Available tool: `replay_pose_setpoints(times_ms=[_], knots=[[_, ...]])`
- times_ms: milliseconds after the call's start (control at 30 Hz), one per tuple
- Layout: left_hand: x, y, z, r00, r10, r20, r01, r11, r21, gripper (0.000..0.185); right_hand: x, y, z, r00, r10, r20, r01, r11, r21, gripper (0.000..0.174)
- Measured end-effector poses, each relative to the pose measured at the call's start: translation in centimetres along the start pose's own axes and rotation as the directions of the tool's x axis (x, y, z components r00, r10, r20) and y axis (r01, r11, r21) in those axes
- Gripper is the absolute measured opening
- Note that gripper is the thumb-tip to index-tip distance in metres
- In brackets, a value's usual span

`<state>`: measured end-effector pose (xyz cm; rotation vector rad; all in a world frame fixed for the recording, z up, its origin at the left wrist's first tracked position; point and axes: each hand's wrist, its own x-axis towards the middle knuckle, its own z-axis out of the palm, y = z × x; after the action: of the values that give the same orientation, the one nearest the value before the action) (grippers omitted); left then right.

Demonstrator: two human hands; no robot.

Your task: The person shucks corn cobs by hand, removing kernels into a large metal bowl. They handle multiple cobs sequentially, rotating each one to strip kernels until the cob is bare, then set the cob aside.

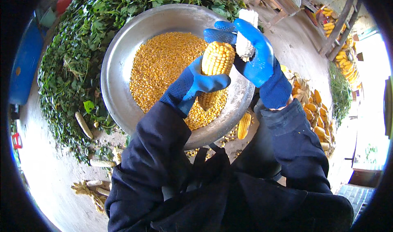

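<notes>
Both hands wear blue coated work gloves above a wide metal basin (115, 63). Loose yellow corn kernels (162, 63) cover the basin's bottom. My left hand (202, 78) grips an ear of corn (218, 58), its top rows full of kernels and its lower end pointing down over the heap. In my right hand (258, 54) is a bare white corncob (245, 46), held upright between thumb and fingers. The right fingers reach over behind the top of the ear; whether they touch it I cannot tell.
Green leafy vines (73, 63) are piled left of and behind the basin. An ear of corn (244, 126) lies on the floor by its near rim, among spilled kernels. More ears (317, 115) are heaped at right. Stripped cobs (83, 125) lie at left. A wooden stool (278, 1) stands behind.
</notes>
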<state>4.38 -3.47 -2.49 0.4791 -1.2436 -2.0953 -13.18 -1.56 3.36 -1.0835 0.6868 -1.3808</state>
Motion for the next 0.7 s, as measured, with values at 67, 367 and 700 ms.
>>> replay_pose_setpoints(times_ms=[67, 367, 700], knots=[[0.8, -0.8, -0.7, 0.999, 0.025, -0.022, -0.02, 0.981, 0.192, 0.06, 0.5, -0.6, 0.4, 0.991, 0.004, 0.134, 0.034, 0.959, -0.281, 0.045], [-0.2, -3.7, 2.7, 0.953, 0.16, -0.256, 0.099, 0.635, 0.766, 0.067, 0.1, 3.3, -1.0, 0.925, 0.182, -0.333, -0.144, 0.98, 0.135, 0.027], [0.7, -1.1, 0.4, 0.994, -0.057, -0.09, 0.085, 0.933, 0.349, 0.056, -1.2, 0.4, -1.2, 0.995, 0.03, 0.094, -0.036, 0.997, 0.061, 0.062]])
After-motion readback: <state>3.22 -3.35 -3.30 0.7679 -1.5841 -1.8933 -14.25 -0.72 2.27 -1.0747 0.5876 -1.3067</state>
